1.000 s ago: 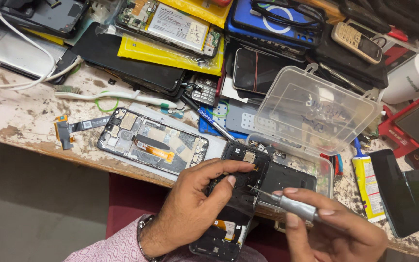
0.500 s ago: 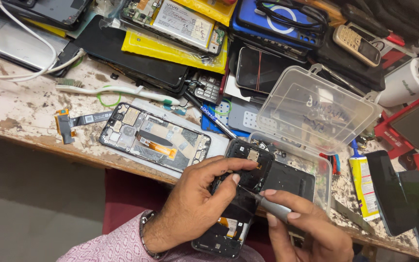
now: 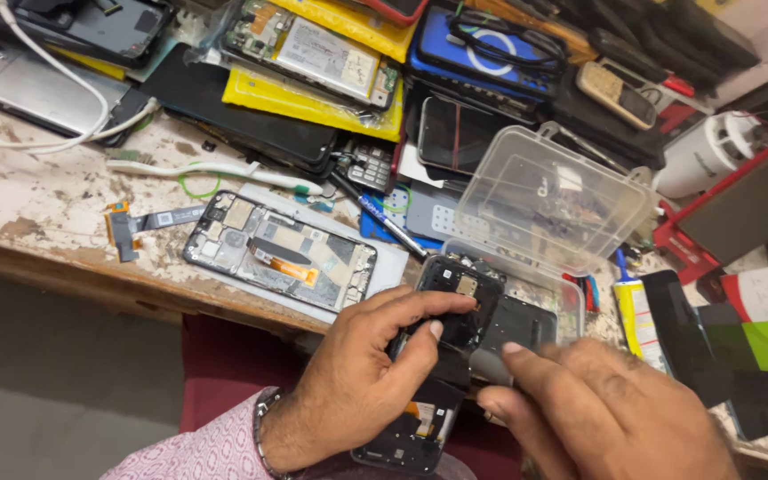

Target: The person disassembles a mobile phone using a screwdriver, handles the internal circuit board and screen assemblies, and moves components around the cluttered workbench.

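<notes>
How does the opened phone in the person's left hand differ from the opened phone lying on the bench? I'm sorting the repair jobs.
The held phone is gripped in the left hand and tilted off the bench edge; the bench phone lies flat and untouched. The held phone's inside looks mostly black; the bench phone shows pale metal shields and an orange flex strip. Both have their backs off, with the inner parts exposed.

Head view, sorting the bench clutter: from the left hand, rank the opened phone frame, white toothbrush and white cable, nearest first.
From the left hand:
1. Opened phone frame, just up-left at the bench edge.
2. White toothbrush, beyond the frame.
3. White cable, far left.
</notes>
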